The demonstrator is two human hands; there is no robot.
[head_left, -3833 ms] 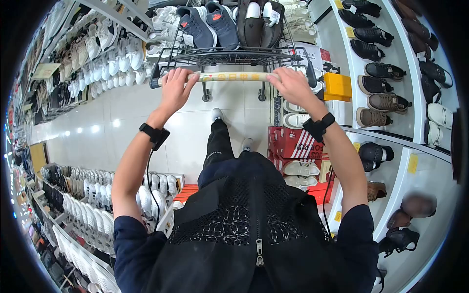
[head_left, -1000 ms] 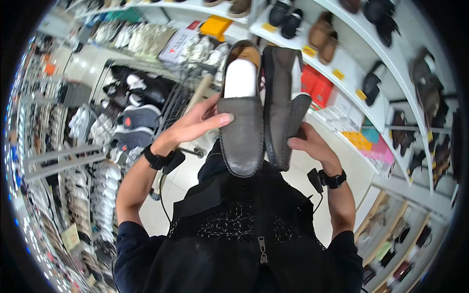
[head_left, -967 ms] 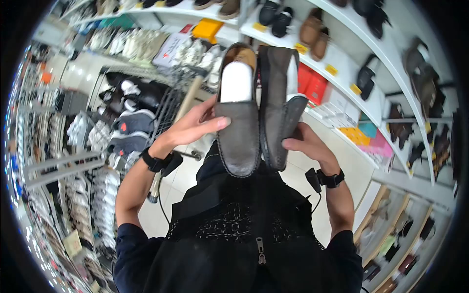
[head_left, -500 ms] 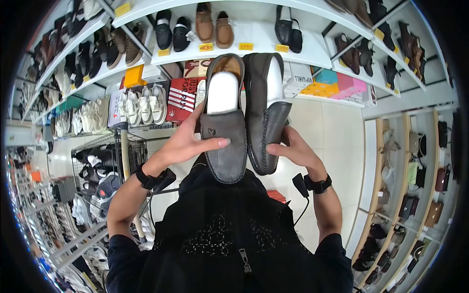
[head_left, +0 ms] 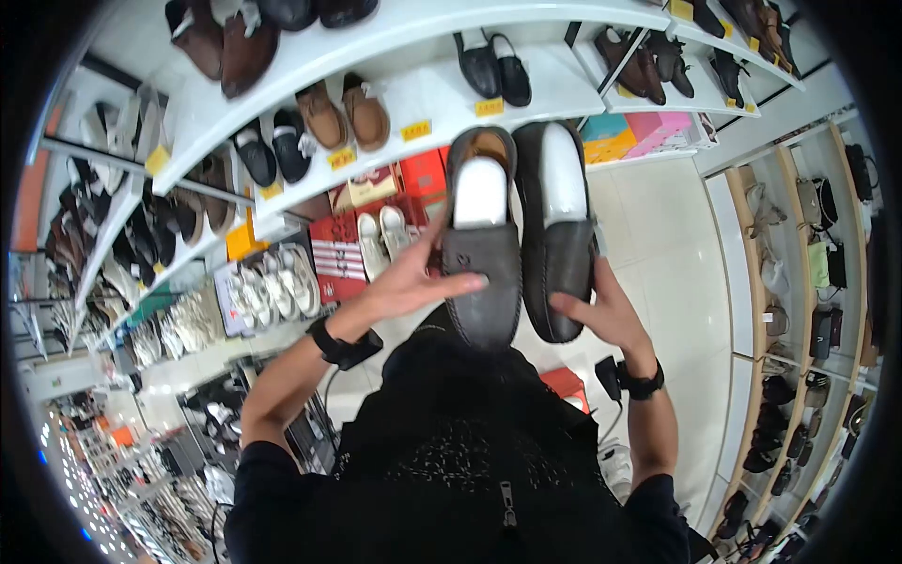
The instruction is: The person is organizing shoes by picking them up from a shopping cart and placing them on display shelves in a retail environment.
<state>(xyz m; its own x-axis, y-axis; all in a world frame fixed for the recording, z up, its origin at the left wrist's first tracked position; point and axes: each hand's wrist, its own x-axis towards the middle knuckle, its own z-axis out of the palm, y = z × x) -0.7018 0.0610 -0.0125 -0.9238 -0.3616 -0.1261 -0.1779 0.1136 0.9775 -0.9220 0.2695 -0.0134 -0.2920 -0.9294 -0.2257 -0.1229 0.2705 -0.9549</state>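
Observation:
A pair of dark grey loafers with stitched toes is held up before my body, toes toward me. Around the outer side of the left loafer (head_left: 484,268) my left hand (head_left: 413,284) is closed, thumb across its upper. My right hand (head_left: 611,305) grips the right loafer (head_left: 564,258), its thumb on the side near the toe. White stuffing fills both openings, and a tan insole shows in the left one. The fingers beneath the shoes are hidden. The two loafers are side by side, with a narrow gap at the toes.
Ahead, a white shelf (head_left: 418,92) carries brown shoes (head_left: 366,117), black shoes (head_left: 477,66) and yellow price tags. White sneakers (head_left: 272,287) and shoe boxes are below. Bag shelves (head_left: 747,282) stand at right. An open red box (head_left: 566,387) lies on the floor near me.
My view has turned and shifted, so the shelves sit lower and tilted. The loafers appear farther right, and the right one now shows more of its top. Both hands keep their hold.

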